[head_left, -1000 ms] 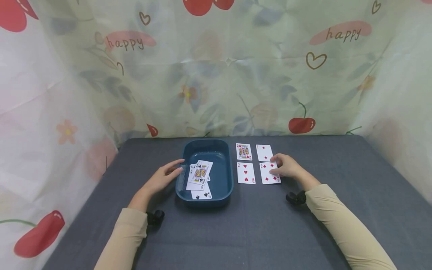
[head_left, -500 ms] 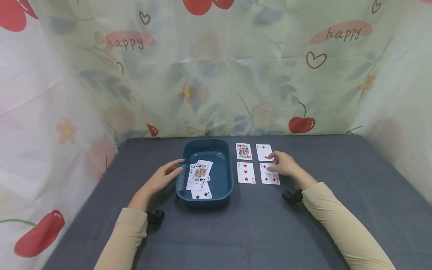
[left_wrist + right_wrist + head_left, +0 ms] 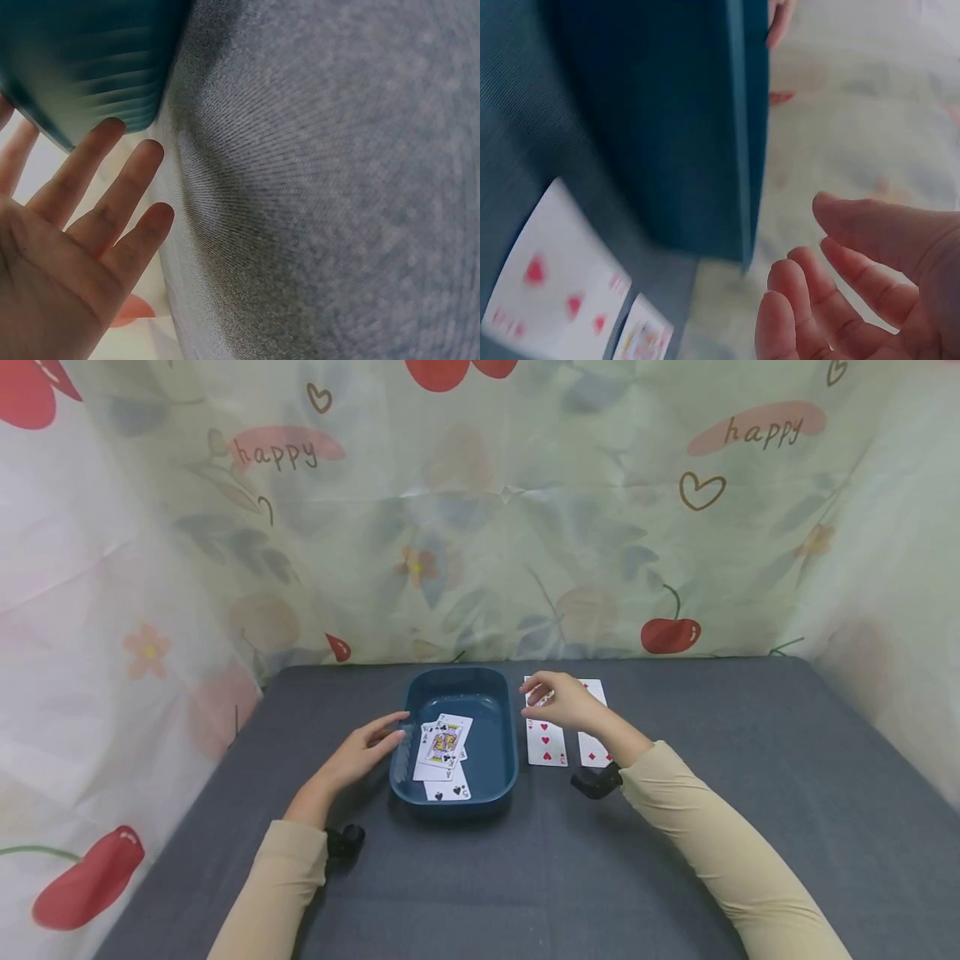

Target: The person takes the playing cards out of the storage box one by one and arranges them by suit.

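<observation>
Far left: black wrist device [image 3: 345,842] below a beige sleeve [image 3: 281,877]. Left hand [image 3: 358,762] is relaxed, grasping nothing; fingers spread, tips at the left wall of the blue tray [image 3: 491,760]. In the tray's left half, face-up playing cards overlap: king card [image 3: 446,743] uppermost, spade card [image 3: 447,791] nearest the front.

Just right of the tray, on the dark tablecloth [image 3: 465,885], lies the three of hearts [image 3: 546,745]; a face card [image 3: 643,330] lies behind it, mostly covered in the head view by the right hand [image 3: 568,703]. That hand hovers near the tray's right rim, released, thumb and fingers apart. Farther right, two diamond cards [image 3: 595,752] show partly, one behind the other.
</observation>
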A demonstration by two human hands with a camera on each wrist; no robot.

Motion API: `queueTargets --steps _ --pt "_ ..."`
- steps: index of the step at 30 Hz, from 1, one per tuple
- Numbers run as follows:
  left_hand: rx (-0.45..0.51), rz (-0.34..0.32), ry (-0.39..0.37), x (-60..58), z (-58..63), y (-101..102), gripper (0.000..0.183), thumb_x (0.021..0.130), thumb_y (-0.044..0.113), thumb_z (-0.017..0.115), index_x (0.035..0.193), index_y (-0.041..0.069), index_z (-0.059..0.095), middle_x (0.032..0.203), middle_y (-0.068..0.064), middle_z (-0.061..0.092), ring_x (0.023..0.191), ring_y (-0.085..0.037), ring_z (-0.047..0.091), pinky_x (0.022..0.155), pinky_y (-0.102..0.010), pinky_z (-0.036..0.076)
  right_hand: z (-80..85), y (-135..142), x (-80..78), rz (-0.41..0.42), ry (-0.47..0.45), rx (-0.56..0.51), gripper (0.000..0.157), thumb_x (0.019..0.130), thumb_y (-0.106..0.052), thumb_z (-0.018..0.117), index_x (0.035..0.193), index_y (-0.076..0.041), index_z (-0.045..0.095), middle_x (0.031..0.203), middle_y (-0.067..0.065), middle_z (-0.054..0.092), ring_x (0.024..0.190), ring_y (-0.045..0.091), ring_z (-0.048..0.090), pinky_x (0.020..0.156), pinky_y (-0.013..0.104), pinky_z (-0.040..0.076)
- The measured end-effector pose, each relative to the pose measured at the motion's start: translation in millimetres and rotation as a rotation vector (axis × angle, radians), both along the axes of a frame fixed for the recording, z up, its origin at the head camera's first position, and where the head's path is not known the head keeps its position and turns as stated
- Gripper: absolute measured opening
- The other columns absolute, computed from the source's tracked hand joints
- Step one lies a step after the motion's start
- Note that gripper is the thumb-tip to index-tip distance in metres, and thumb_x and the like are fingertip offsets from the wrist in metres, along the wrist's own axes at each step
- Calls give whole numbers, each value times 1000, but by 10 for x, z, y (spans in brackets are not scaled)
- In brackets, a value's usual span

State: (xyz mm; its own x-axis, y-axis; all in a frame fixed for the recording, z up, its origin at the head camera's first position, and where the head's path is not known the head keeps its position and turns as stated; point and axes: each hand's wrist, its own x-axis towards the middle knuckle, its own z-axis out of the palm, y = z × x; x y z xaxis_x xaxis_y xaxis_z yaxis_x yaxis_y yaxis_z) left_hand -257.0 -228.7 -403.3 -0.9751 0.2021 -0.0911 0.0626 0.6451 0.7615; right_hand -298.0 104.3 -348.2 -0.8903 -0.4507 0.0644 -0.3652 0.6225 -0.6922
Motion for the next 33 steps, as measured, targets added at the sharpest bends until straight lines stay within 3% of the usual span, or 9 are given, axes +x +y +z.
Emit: queueTargets --steps 5,14,18,25,33 --pt "2 1 6 -7 -13 -4 49 98 39 44 144 25 35 146 -17 41 133 -37 40 106 -56 34 114 -296 34 58 -7 -15 31 85 -16 67 113 -5 59 99 13 65 90 26 66 64 26 49" --pt "6 -6 6 -17 -21 -4 50 98 40 44 144 24 35 147 -16 38 133 -37 40 106 -57 34 204 -765 23 115 21 -37 28 84 -15 68 109 -4 62 94 12 68 87 22 67 81 31 53" --pt "10 -13 7 -25 -24 -9 50 98 40 44 144 24 35 147 -16 38 133 -37 41 106 -57 34 147 -917 -42 119 7 -20 31 84 -16 68 112 -2 61 95 12 69 89 23 65 79 28 51" --pt "14 -21 12 -21 -30 -14 49 98 40 44 144 24 35 149 -16 35 134 -38 39 106 -58 33 0 -1102 -140 50 -89 24 34 82 -16 69 113 -4 61 96 12 68 85 20 63 70 23 49" --pt "16 -17 7 -8 -16 -12 49 98 40 43 144 24 35 150 -16 34 134 -39 39 106 -59 33 -161 -1218 -245 8 -136 40 42 79 -13 71 118 -1 58 103 15 65 91 24 62 76 27 51"
